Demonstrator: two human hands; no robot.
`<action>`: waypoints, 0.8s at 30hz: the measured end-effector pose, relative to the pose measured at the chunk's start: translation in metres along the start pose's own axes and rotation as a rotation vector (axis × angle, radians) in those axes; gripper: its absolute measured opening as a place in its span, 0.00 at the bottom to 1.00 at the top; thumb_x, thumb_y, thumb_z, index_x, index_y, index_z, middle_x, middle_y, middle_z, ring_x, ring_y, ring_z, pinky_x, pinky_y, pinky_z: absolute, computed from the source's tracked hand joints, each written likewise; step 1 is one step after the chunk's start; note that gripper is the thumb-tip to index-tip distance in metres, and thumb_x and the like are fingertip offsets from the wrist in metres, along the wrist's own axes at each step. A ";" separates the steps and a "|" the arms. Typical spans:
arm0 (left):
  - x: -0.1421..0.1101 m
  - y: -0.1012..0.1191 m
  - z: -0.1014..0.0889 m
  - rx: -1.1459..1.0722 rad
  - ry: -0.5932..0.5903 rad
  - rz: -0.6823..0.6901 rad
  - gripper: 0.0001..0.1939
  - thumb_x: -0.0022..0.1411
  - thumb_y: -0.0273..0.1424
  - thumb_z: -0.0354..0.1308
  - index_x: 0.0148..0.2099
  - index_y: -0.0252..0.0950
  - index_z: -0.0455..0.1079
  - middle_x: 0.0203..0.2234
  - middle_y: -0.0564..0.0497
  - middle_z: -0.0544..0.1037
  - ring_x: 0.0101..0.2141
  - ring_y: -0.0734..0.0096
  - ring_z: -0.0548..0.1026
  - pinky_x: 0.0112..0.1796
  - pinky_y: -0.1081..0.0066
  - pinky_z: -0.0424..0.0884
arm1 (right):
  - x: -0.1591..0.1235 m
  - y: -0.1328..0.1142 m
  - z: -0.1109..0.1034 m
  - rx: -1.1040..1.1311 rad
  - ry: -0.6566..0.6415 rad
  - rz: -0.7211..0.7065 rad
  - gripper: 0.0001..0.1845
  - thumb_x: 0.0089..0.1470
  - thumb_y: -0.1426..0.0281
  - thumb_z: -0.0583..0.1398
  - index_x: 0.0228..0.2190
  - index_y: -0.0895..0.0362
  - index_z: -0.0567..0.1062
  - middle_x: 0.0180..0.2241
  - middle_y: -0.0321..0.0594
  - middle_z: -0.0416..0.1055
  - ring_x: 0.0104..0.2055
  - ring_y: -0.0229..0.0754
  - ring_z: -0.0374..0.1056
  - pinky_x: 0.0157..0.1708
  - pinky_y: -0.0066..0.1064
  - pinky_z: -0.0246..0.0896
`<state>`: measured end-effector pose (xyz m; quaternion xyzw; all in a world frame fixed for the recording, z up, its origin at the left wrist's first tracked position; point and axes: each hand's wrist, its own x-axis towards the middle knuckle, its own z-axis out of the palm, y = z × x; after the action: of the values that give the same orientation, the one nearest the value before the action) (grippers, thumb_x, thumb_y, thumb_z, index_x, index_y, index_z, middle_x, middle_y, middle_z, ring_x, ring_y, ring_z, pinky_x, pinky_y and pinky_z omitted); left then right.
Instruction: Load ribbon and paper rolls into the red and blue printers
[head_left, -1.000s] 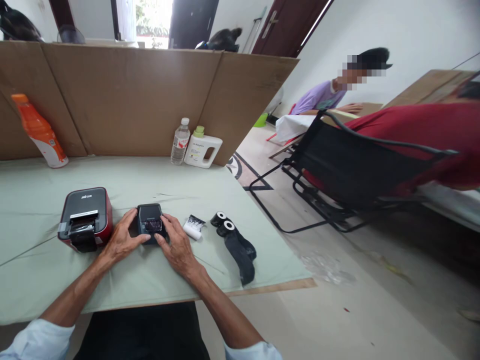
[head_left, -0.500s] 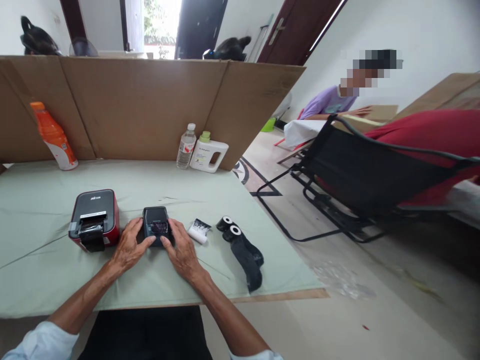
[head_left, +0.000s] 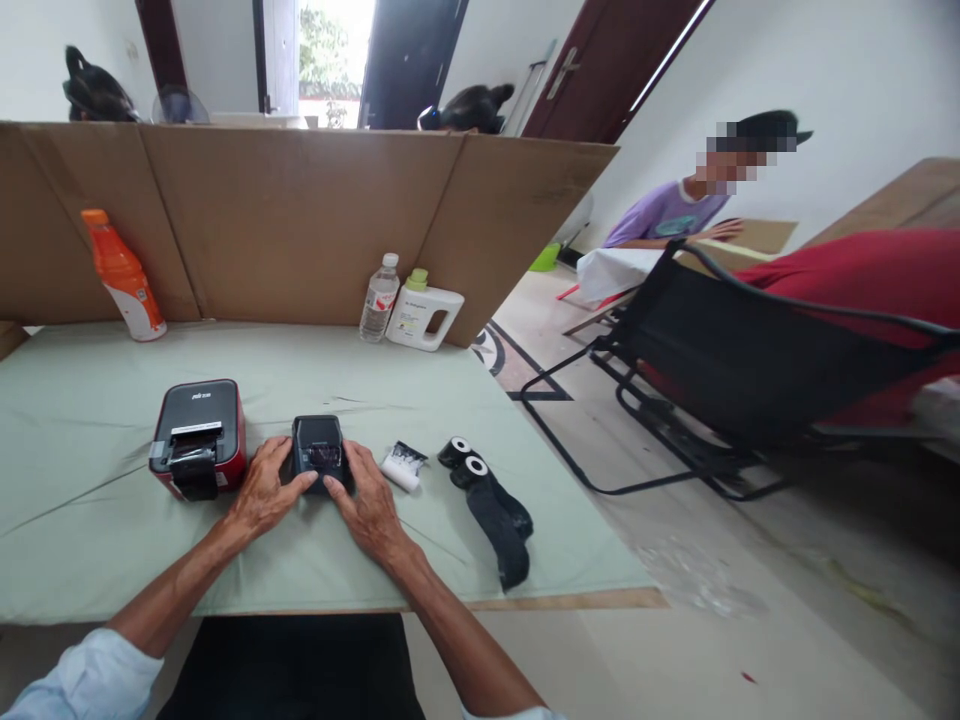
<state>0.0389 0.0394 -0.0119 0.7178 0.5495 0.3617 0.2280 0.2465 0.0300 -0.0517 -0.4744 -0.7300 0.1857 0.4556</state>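
Observation:
A small black box-shaped device [head_left: 318, 450] rests on the green cloth between my hands. My left hand [head_left: 264, 492] holds its left side, thumb along the near edge. From the right, my right hand [head_left: 370, 505] grips it the same way, its thumb close to the other. A larger red and black printer [head_left: 199, 430], with black strip hanging from its front slot, stands just left of my left hand. To the right of my right hand lies a short white roll with a black-printed end [head_left: 405, 467]. Farther right, two rolls of black ribbon [head_left: 477, 468] trail loose lengths toward the table's near edge.
An orange bottle [head_left: 126, 275], a clear water bottle [head_left: 379, 300] and a white jug [head_left: 424, 318] stand before a cardboard screen [head_left: 300, 230]. Right of the table [head_left: 330, 375] is a black folding chair [head_left: 750, 350]. Beyond it sits a person in a purple shirt [head_left: 667, 213].
The whole view has shifted slightly, so things appear a little farther right and mostly lower. Both hands keep their hold on the black device, which has not visibly moved on the cloth.

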 end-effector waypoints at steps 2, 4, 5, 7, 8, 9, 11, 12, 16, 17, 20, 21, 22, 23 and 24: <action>0.001 0.000 -0.001 -0.001 -0.008 0.001 0.27 0.63 0.44 0.65 0.60 0.36 0.74 0.58 0.37 0.76 0.59 0.47 0.75 0.62 0.46 0.69 | 0.000 0.000 0.000 -0.003 -0.007 0.006 0.32 0.69 0.60 0.58 0.69 0.56 0.63 0.63 0.57 0.68 0.66 0.57 0.66 0.66 0.56 0.65; 0.001 0.000 -0.002 -0.005 -0.012 0.008 0.27 0.63 0.44 0.65 0.60 0.36 0.74 0.57 0.37 0.76 0.58 0.47 0.75 0.62 0.45 0.69 | 0.000 0.000 0.000 -0.007 -0.012 0.010 0.32 0.68 0.60 0.59 0.69 0.56 0.63 0.63 0.57 0.68 0.66 0.57 0.66 0.66 0.56 0.65; 0.001 -0.001 -0.002 -0.008 -0.013 0.013 0.27 0.63 0.44 0.65 0.60 0.36 0.74 0.58 0.37 0.76 0.58 0.47 0.75 0.62 0.45 0.69 | 0.000 0.000 0.001 -0.009 -0.012 0.009 0.33 0.68 0.60 0.59 0.69 0.56 0.63 0.63 0.57 0.68 0.66 0.58 0.66 0.66 0.56 0.65; 0.002 -0.002 -0.001 -0.015 -0.006 0.021 0.27 0.62 0.44 0.66 0.60 0.37 0.74 0.58 0.38 0.76 0.58 0.48 0.75 0.62 0.46 0.69 | 0.000 0.000 0.001 -0.011 -0.008 0.006 0.33 0.68 0.60 0.59 0.69 0.56 0.63 0.63 0.57 0.68 0.66 0.58 0.67 0.65 0.56 0.65; 0.002 -0.003 -0.001 -0.020 0.003 0.024 0.27 0.62 0.44 0.66 0.59 0.38 0.74 0.58 0.39 0.77 0.58 0.48 0.75 0.62 0.46 0.70 | 0.000 0.001 0.001 -0.011 -0.005 0.004 0.33 0.68 0.60 0.59 0.69 0.56 0.63 0.63 0.57 0.68 0.66 0.58 0.67 0.65 0.57 0.66; 0.002 -0.003 0.000 -0.028 0.016 0.027 0.27 0.61 0.43 0.67 0.59 0.38 0.74 0.57 0.39 0.77 0.58 0.49 0.75 0.62 0.47 0.70 | 0.000 0.001 0.001 -0.011 -0.003 0.003 0.33 0.67 0.60 0.60 0.69 0.56 0.63 0.63 0.57 0.68 0.66 0.58 0.67 0.65 0.57 0.66; 0.002 -0.004 0.001 -0.045 0.045 0.033 0.27 0.60 0.42 0.68 0.59 0.38 0.74 0.57 0.40 0.77 0.58 0.49 0.76 0.61 0.48 0.71 | 0.000 0.001 0.002 -0.008 -0.002 0.001 0.33 0.67 0.61 0.60 0.69 0.55 0.62 0.63 0.56 0.68 0.66 0.58 0.66 0.66 0.57 0.65; 0.002 -0.004 0.001 -0.053 0.061 0.035 0.28 0.59 0.42 0.69 0.59 0.38 0.74 0.57 0.40 0.77 0.58 0.49 0.76 0.61 0.48 0.72 | 0.000 0.001 0.002 -0.007 -0.003 0.001 0.34 0.67 0.61 0.60 0.69 0.55 0.62 0.63 0.56 0.68 0.66 0.58 0.66 0.66 0.56 0.65; -0.001 -0.002 0.004 -0.064 0.100 0.036 0.29 0.59 0.41 0.69 0.61 0.38 0.73 0.58 0.39 0.77 0.59 0.50 0.76 0.62 0.49 0.72 | 0.000 0.001 0.001 -0.002 -0.009 0.009 0.34 0.67 0.60 0.61 0.69 0.56 0.63 0.64 0.57 0.67 0.66 0.58 0.66 0.66 0.56 0.65; -0.002 -0.001 0.005 -0.060 0.106 0.035 0.29 0.60 0.41 0.69 0.61 0.37 0.73 0.58 0.39 0.77 0.59 0.49 0.76 0.62 0.49 0.72 | 0.000 0.001 0.001 -0.002 -0.009 0.011 0.34 0.67 0.60 0.61 0.69 0.56 0.63 0.64 0.57 0.68 0.66 0.58 0.66 0.66 0.56 0.65; -0.006 0.000 0.008 -0.038 0.117 0.038 0.29 0.61 0.41 0.68 0.62 0.37 0.73 0.59 0.38 0.77 0.60 0.48 0.76 0.63 0.48 0.71 | 0.000 0.000 0.001 -0.006 -0.010 0.011 0.34 0.67 0.61 0.61 0.69 0.57 0.63 0.63 0.58 0.68 0.66 0.59 0.66 0.66 0.57 0.65; -0.008 0.000 0.009 -0.028 0.122 0.042 0.29 0.62 0.41 0.67 0.62 0.37 0.73 0.59 0.37 0.77 0.60 0.47 0.76 0.63 0.47 0.71 | 0.000 0.000 0.000 -0.006 -0.015 0.012 0.34 0.67 0.61 0.61 0.69 0.57 0.63 0.63 0.59 0.68 0.66 0.59 0.66 0.66 0.57 0.65; -0.009 0.000 0.010 -0.018 0.127 0.047 0.29 0.62 0.41 0.67 0.62 0.37 0.73 0.60 0.37 0.77 0.60 0.47 0.76 0.63 0.47 0.71 | 0.000 0.000 0.000 -0.005 -0.021 0.012 0.34 0.67 0.61 0.61 0.69 0.57 0.63 0.63 0.59 0.68 0.66 0.59 0.66 0.66 0.57 0.65; -0.010 0.000 0.011 -0.007 0.133 0.052 0.28 0.63 0.41 0.67 0.62 0.37 0.72 0.60 0.37 0.77 0.61 0.47 0.75 0.64 0.47 0.71 | 0.001 0.000 0.000 -0.003 -0.027 0.014 0.34 0.67 0.61 0.61 0.69 0.57 0.63 0.63 0.58 0.68 0.66 0.59 0.66 0.66 0.57 0.65; -0.012 -0.001 0.012 0.004 0.138 0.056 0.28 0.63 0.41 0.66 0.63 0.37 0.72 0.60 0.37 0.77 0.61 0.47 0.75 0.64 0.47 0.70 | 0.001 -0.001 0.000 0.000 -0.030 0.014 0.34 0.67 0.61 0.61 0.69 0.57 0.63 0.63 0.58 0.68 0.66 0.59 0.66 0.66 0.57 0.65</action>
<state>0.0463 0.0294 -0.0232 0.7067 0.5443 0.4155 0.1782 0.2465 0.0302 -0.0509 -0.4768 -0.7334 0.1962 0.4431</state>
